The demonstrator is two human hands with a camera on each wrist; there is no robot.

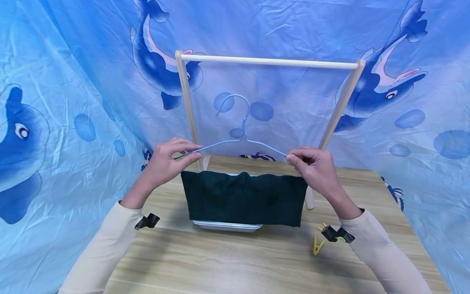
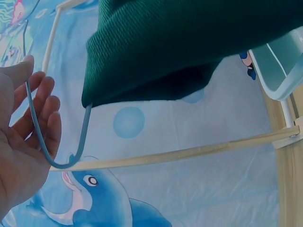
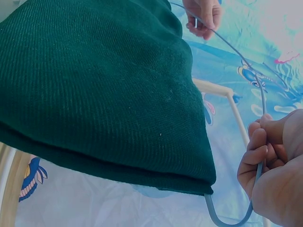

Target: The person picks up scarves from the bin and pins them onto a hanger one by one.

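A light blue wire clothes hanger point(image 1: 266, 145) is held up by both hands, its hook upward. My left hand point(image 1: 172, 159) pinches the hanger's left shoulder between thumb and fingers. On the other shoulder my right hand point(image 1: 313, 165) grips the wire with curled fingers. A dark green ribbed cloth point(image 1: 244, 198) hangs folded over the hanger's lower bar. In the left wrist view the bent wire end comes out of the cloth point(image 2: 156, 52) beside the left palm. The right wrist view shows the other bend below the right hand point(image 3: 270, 161).
Behind the hands stands a wooden rack with a white top rail point(image 1: 269, 61). A white tray point(image 1: 227, 226) sits on the wooden table point(image 1: 205, 261), partly hidden by the cloth. Yellow clothespins point(image 1: 317, 246) lie at the right. A blue dolphin-print curtain point(image 1: 293, 28) surrounds the table.
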